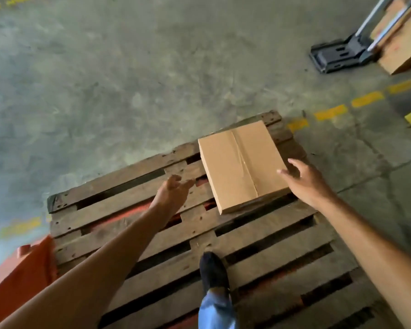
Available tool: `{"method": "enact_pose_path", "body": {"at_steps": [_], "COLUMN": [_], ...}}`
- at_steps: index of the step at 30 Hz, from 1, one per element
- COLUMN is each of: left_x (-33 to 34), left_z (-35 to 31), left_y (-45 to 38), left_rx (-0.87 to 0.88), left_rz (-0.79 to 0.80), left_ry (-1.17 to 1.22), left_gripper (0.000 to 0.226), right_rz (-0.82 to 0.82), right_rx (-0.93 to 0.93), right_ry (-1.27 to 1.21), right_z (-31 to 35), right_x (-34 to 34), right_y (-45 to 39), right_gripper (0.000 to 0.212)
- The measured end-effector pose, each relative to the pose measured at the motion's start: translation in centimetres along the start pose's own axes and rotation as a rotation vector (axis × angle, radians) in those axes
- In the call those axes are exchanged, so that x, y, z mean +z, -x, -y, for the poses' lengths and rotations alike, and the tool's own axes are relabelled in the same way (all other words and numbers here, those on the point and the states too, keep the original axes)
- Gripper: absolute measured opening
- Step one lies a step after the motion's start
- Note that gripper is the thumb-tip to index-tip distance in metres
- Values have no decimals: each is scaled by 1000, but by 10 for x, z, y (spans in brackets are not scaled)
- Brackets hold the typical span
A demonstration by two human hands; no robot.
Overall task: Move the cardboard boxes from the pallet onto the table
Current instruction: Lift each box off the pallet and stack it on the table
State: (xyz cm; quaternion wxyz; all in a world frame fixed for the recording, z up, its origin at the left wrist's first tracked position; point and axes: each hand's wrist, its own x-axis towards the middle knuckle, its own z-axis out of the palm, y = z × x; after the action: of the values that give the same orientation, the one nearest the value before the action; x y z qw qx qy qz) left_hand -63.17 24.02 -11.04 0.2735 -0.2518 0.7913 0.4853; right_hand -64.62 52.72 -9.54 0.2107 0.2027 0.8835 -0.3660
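Observation:
One flat taped cardboard box (240, 166) lies on the far right part of a dark wooden pallet (133, 210). My left hand (173, 194) reaches over the slats just left of the box, fingers apart, not touching it. My right hand (305, 180) hovers at the box's right edge, fingers spread and empty. One foot in a dark shoe (214, 271) stands on the pallet's slats near me. No table is in view.
An orange pallet jack body (17, 281) sits at the pallet's left. A black hand-truck base (337, 54) and stacked cardboard boxes (403, 43) stand at the far right. Dashed yellow floor lines (365, 99) run past the pallet on grey concrete.

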Motion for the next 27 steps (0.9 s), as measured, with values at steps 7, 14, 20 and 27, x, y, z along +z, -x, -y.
{"method": "enact_pose_path", "body": {"at_steps": [7, 14, 20, 27], "left_x": [91, 130, 61, -84], "left_z": [79, 83, 70, 69], "left_y": [-157, -163, -127, 33], "left_rx": [-181, -189, -143, 58], "left_rz": [151, 210, 73, -26], "left_ry": [-136, 297, 472, 587], "left_gripper": [93, 38, 39, 78], "right_rz": [-16, -58, -170, 50], "right_rx": [256, 427, 182, -59], "right_ry": [55, -236, -439, -496], "right_z": [-75, -96, -46, 56], "right_x": [43, 78, 75, 75], "right_y": [-143, -169, -108, 48], "right_gripper": [70, 74, 14, 21]}}
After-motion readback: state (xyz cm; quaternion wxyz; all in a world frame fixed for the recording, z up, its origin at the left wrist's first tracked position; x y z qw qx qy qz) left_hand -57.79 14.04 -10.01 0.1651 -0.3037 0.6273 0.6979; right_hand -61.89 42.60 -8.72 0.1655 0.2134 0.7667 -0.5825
